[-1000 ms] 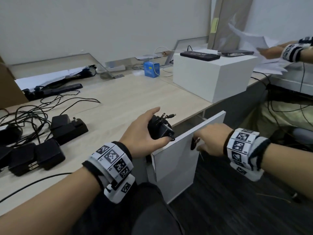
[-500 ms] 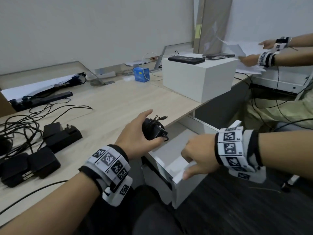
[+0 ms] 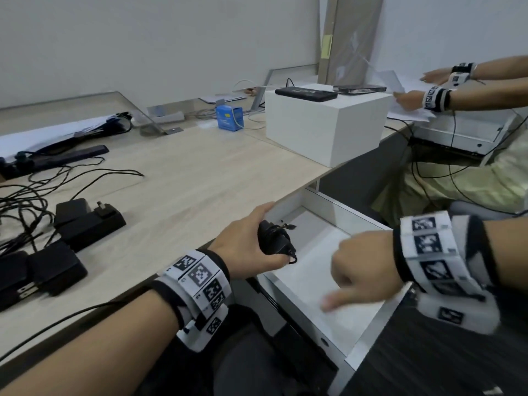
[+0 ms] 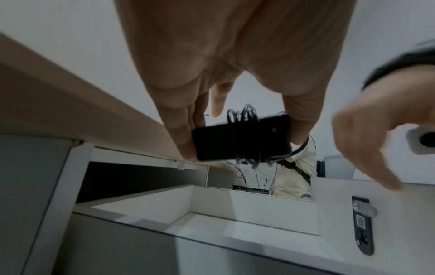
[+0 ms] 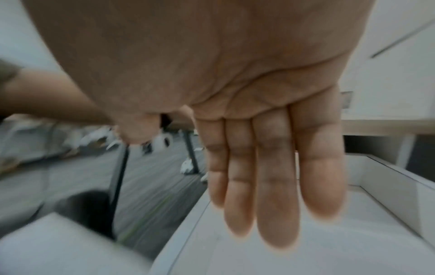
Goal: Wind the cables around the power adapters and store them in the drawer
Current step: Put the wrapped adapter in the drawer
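Observation:
A black power adapter [image 3: 275, 244] with its cable wound round it sits in my left hand [image 3: 274, 234], held between thumb and fingers. It hangs over the back left corner of the open white drawer [image 3: 368, 335], next to the desk edge. The left wrist view shows the adapter [image 4: 212, 143] above the empty drawer [image 4: 235, 204]. My right hand [image 3: 337, 287] hovers over the drawer's front half and holds nothing. Its fingers [image 5: 270, 186] are straight above the drawer floor [image 5: 306, 256]. Several more black adapters [image 3: 88, 221] with tangled cables [image 3: 25, 201] lie on the desk at left.
A white box [image 3: 325, 124] with two dark devices on top stands on the desk's far right. A small blue box [image 3: 228, 117] and a black power strip [image 3: 57, 158] lie further back. Another person's hands [image 3: 414, 98] handle papers at the right.
The drawer has come out further. My right hand has let go of its front and now hovers over it with straight fingers. My left hand has lowered the adapter over the drawer.

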